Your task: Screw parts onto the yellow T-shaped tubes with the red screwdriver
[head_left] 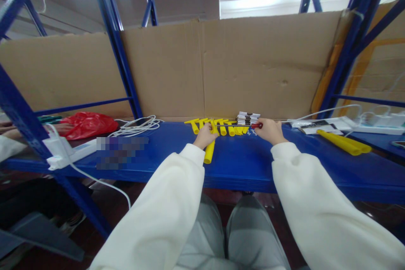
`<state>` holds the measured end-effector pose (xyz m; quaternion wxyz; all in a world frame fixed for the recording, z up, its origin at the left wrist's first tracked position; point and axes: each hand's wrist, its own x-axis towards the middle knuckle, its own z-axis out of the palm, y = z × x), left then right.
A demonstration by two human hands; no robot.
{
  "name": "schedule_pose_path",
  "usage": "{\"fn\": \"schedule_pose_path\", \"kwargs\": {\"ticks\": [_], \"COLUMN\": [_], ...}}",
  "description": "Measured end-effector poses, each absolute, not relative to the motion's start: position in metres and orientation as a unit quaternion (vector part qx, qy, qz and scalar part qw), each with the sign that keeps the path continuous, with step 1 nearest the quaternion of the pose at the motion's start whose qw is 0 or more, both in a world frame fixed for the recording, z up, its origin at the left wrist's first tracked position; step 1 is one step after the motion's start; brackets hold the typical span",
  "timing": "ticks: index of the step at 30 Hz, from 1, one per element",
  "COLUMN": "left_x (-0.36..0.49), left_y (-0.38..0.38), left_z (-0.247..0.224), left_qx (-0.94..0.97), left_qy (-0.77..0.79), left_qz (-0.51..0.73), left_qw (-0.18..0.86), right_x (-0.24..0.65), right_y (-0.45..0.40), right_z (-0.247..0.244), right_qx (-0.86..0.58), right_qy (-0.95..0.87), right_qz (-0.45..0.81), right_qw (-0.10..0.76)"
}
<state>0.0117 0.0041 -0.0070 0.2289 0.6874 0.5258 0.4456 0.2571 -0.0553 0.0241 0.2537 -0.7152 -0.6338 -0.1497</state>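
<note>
My left hand (pixel 205 136) is closed around a yellow plastic piece (pixel 209 154), whose thick tube end points down toward the shelf's front edge. In my right hand (pixel 269 130) is the red handle of a screwdriver (pixel 258 125). Its thin shaft runs left to the top of the yellow piece; whether the tip touches it is too small to tell. Behind my hands, several yellow pieces (pixel 223 130) lie in a row on the blue shelf (pixel 240 168). A stack of small black-and-white packets (pixel 248 118) sits at the back, beside my right hand.
Two yellow tubes (pixel 343 142) lie at the right near papers and a white power strip (pixel 381 124). At the left are coiled white cable (pixel 139 126), another power strip (pixel 74 154) and a red bag (pixel 91 125) by another person's hand. Cardboard (pixel 234 63) stands behind.
</note>
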Motion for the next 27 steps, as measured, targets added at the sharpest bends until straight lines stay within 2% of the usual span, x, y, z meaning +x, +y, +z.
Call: {"fn": "schedule_pose_path", "kwargs": {"ticks": [27], "left_x": [0.010], "left_y": [0.013], "left_z": [-0.012], "left_qx": [0.689], "left_qy": [0.515], "left_qz": [0.456], "left_qw": [0.228], "right_x": [0.259], "right_y": [-0.054], "right_z": [0.024], "right_qx": [-0.716], "right_qy": [-0.628], "right_qz": [-0.157], "right_qw": [0.263]}}
